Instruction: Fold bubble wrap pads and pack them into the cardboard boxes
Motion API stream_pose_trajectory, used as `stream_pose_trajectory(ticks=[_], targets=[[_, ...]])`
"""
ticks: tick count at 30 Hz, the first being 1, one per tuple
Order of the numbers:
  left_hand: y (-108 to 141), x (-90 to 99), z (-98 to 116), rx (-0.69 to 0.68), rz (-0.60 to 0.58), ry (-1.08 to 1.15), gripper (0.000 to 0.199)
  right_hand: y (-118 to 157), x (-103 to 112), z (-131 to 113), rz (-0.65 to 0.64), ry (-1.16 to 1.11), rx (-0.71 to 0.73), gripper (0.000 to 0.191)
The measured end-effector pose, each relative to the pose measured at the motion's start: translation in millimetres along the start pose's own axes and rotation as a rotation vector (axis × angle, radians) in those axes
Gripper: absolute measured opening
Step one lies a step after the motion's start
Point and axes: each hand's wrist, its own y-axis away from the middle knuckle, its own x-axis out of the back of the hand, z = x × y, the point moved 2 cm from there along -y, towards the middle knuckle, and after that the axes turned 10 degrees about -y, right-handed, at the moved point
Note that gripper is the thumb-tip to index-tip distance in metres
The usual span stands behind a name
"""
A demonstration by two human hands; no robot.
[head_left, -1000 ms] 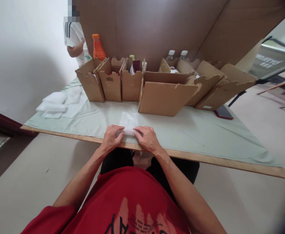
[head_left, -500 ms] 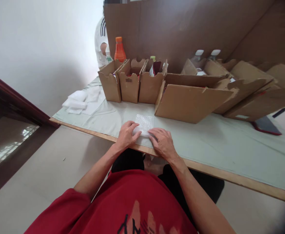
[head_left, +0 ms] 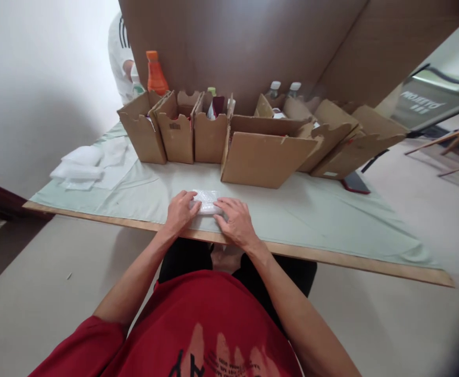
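Sheets (head_left: 80, 166) of white plastic lie heaped at the left end of our table (head_left: 331, 220). Next, an orange bottle (head_left: 157, 78) rises behind the first of several cardboard boxes (head_left: 174, 139). Near the front edge, our left hand (head_left: 180, 212) is half curled, its thumb and fingers touching the left end of the wrap (head_left: 206, 200), which lies folded between our hands. Our right hand (head_left: 236, 221), also half curled, touches the other end. We cannot tell whether either pinches it. Farther right, a dark flat thing (head_left: 355, 183) lies beside the last box.
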Motion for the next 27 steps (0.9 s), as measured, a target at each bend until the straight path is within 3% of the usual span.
stream_pose_trajectory(ticks=[5,9,13,18,22,27], targets=[[23,11.5,0,0.152,0.083,0.213,0.038,-12,-6,6,-0.004,-0.061,-0.041,0.025],[49,14.0,3,0.29,-0.029,0.512,0.046,-9,-5,10,0.053,-0.156,-0.121,0.03],[55,5.4,17,0.361,-0.161,0.792,0.044,6,-3,-2,0.01,-0.257,-0.137,0.024],[52,-5.0,26,0.408,-0.17,0.967,0.04,22,10,-13,0.013,-0.377,-0.151,0.016],[56,-7.2,29,0.429,-0.157,1.034,0.04,30,20,-6,0.076,-0.544,-0.224,0.043],[57,-6.7,41,0.436,-0.189,1.089,0.043,34,16,-4,-0.005,-0.837,-0.297,0.06]])
